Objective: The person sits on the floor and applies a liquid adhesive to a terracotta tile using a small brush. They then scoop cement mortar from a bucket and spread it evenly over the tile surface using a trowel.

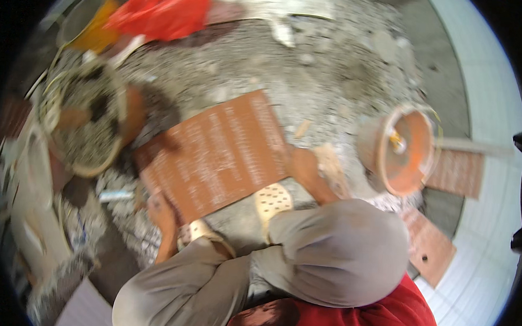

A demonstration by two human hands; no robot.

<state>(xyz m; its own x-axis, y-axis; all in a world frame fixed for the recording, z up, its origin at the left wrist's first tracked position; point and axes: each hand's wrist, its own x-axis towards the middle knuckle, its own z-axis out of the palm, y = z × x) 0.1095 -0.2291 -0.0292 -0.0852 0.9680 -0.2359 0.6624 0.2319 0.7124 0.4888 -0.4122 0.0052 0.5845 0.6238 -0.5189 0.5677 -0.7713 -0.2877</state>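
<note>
A rectangular reddish-brown tile [215, 155] with whitish streaks across its upturned face is held tilted just in front of my feet. My left hand [162, 210] is closed on its lower left edge. At the opposite side, my right hand [305, 166] grips the right edge, its fingers partly hidden by the tile. Perforated cream shoes [272, 202] show right below the tile's near edge. To the left of the tile stands a bucket [121, 135] with grey mortar and a blurred brown object in it.
An orange-lined bucket [415, 175] stands at right, holding a small yellow-and-white item. Tile pieces [456, 171] lie beside pale tiled flooring [488, 231]. Rubble [323, 66] covers the ground ahead. A red plastic sheet [162, 13], white sack [268, 3] and yellow bucket [98, 25] are far off.
</note>
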